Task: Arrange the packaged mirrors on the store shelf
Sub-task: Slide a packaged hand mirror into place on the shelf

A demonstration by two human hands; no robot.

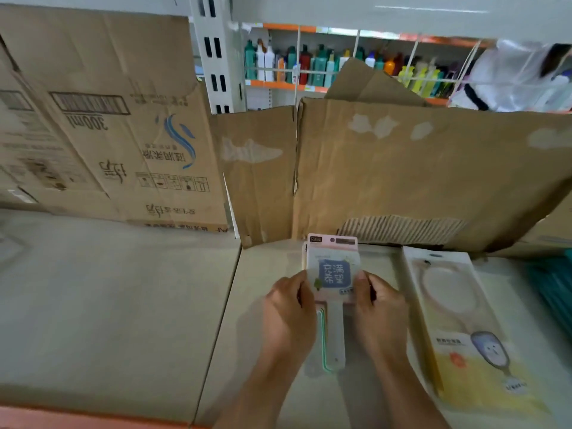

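A small stack of packaged hand mirrors point(333, 275) with a pink header card and blue printed square lies on the pale shelf board point(123, 305), handles pointing toward me. My left hand point(286, 314) grips the stack's left edge. Along the right edge, my right hand point(379, 311) grips it too. A larger packaged round mirror point(458, 323) in a white and yellow box lies flat just to the right, apart from my right hand.
Flattened brown cardboard point(402, 171) stands behind the mirrors as a back wall, with a printed carton point(102, 125) at the left. Teal packaged goods point(554, 286) lie at the far right. Bottles point(309, 65) fill a shelf beyond. The orange shelf edge point(93, 421) runs along the front.
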